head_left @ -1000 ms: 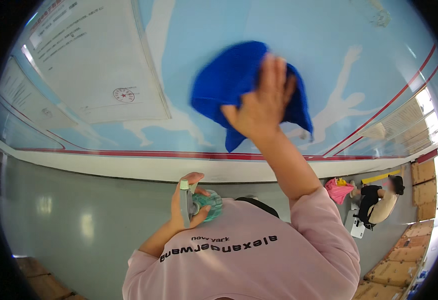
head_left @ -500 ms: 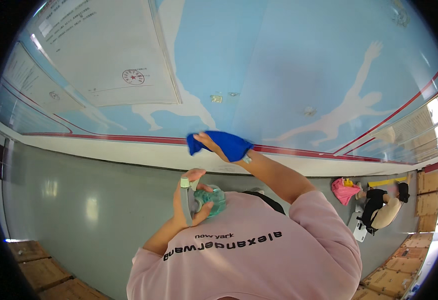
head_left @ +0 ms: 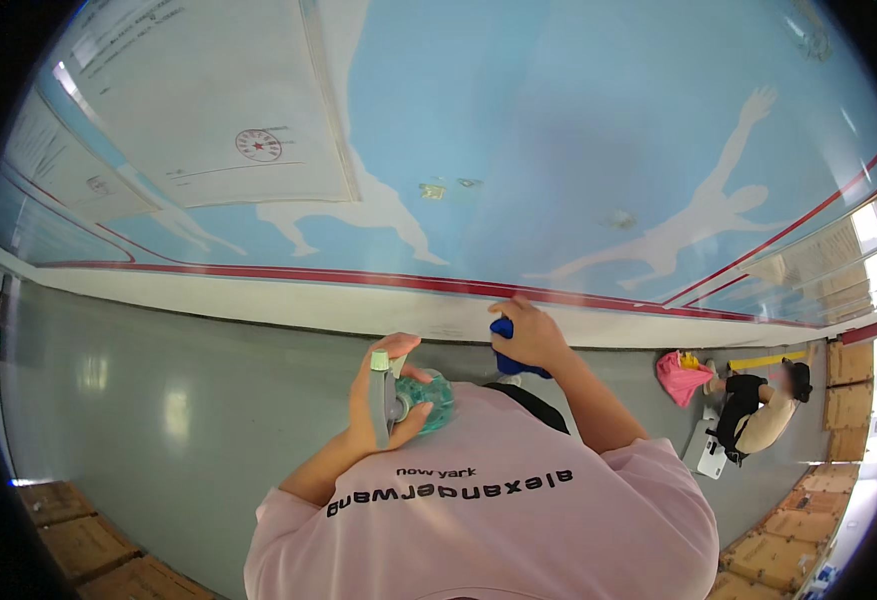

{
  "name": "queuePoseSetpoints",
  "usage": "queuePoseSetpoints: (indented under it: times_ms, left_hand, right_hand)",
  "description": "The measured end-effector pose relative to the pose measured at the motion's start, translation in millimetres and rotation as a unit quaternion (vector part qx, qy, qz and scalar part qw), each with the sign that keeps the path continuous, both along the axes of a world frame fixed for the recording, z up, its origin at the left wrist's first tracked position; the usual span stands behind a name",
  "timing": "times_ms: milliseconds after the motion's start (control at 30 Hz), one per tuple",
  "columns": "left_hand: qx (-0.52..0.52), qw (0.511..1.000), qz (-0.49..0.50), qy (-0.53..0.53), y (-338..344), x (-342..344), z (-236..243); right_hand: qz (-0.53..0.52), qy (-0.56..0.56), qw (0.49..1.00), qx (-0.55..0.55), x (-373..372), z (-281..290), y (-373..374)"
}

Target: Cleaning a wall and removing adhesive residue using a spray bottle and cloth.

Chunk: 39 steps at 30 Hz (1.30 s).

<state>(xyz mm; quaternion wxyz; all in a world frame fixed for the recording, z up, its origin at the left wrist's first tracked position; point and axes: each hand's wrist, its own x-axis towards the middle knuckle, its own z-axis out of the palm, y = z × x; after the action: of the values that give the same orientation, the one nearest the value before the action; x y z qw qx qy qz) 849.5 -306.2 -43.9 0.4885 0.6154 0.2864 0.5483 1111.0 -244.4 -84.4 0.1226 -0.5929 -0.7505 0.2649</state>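
My left hand grips a translucent green spray bottle with a grey trigger head, held in front of my pink shirt. To its right my right hand is closed around a bunched dark blue cloth, just below the red stripe along the bottom of the wall. Above both hands is the glossy light blue wall, with white figure silhouettes and a framed paper notice at the upper left. A small shiny patch and faint smudges show on the blue surface.
At the right, a person in black and beige is low on the grey floor, beside a pink bag, a yellow strip and a white object. Cardboard boxes line the right side and lower left.
My right hand came down from the middle of the wall to below the red stripe, and the cloth went from spread out to bunched. My left hand still holds the bottle.
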Motion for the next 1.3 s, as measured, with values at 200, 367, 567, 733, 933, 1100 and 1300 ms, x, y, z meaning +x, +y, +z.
queuePoseSetpoints:
  times_ms: [200, 367, 567, 733, 933, 1100, 1300]
  left_hand:
    - [0.022, 0.999, -0.031, 0.038, 3, -4, 0]
    - [0.024, 0.999, -0.017, 0.030, 1, -4, -4]
    - [0.010, 1.000, 0.018, -0.003, -3, 0, -20]
    - [-0.002, 0.999, 0.032, -0.003, -5, 0, -22]
    - [0.022, 1.000, 0.014, 0.002, -1, 0, -17]
    - [0.028, 1.000, 0.005, 0.002, 0, 1, -16]
    - [0.025, 1.000, 0.008, -0.006, -4, 0, -23]
  right_hand:
    - [-0.087, 0.087, 0.970, 0.209, -21, 100, 19]
    - [-0.076, 0.047, 0.905, 0.416, -47, 139, 46]
    - [-0.123, -0.059, 0.892, 0.431, -62, 159, 59]
    - [-0.118, -0.045, 0.877, 0.464, -56, 149, 62]
    - [-0.107, -0.019, 0.875, 0.471, -56, 147, 64]
    - [-0.120, -0.035, 0.886, 0.446, -61, 153, 63]
    - [-0.127, -0.030, 0.896, 0.424, -60, 155, 62]
